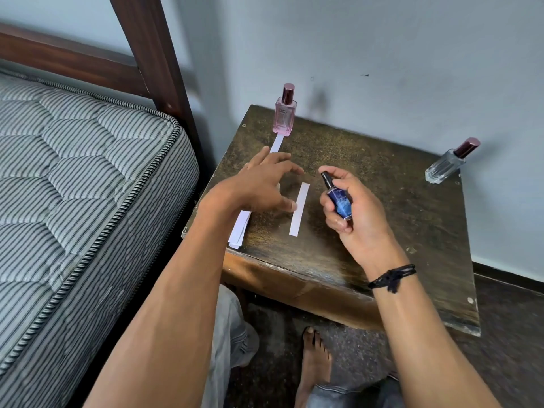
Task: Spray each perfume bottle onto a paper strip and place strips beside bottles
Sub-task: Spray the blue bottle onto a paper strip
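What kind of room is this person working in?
Most likely a bedroom. A striped quilted mattress on a dark wooden bed frame stands right beside a worn small wooden table, set against a plain wall like a nightstand, with a pink perfume bottle on it.

Blue bottle, seemingly uncapped, near strip
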